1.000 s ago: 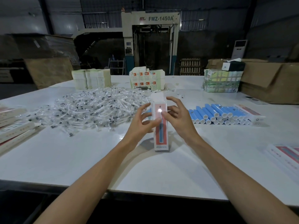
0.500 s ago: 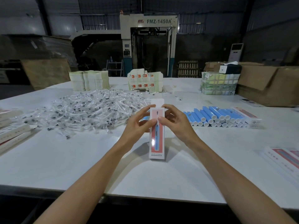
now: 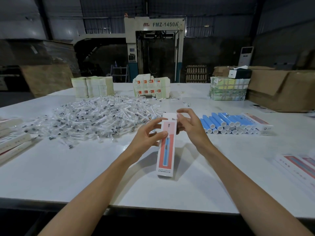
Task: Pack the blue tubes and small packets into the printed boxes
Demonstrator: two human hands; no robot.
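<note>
A long printed box, white with a pink panel and a blue brush picture, stands tilted on the white table in front of me. My left hand grips its upper left edge. My right hand hovers at its upper right, fingers spread beside the raised white top flap. A row of blue tubes lies to the right. A big heap of small clear packets spreads to the left.
Printed boxes lie at the left edge and right edge, one beside the tubes. Flat carton stacks, a wrapped bundle and brown cardboard boxes line the far side.
The box has tipped lower toward the table. My right hand has come off the box top, its fingers spreading, and the white top flap stands up.
</note>
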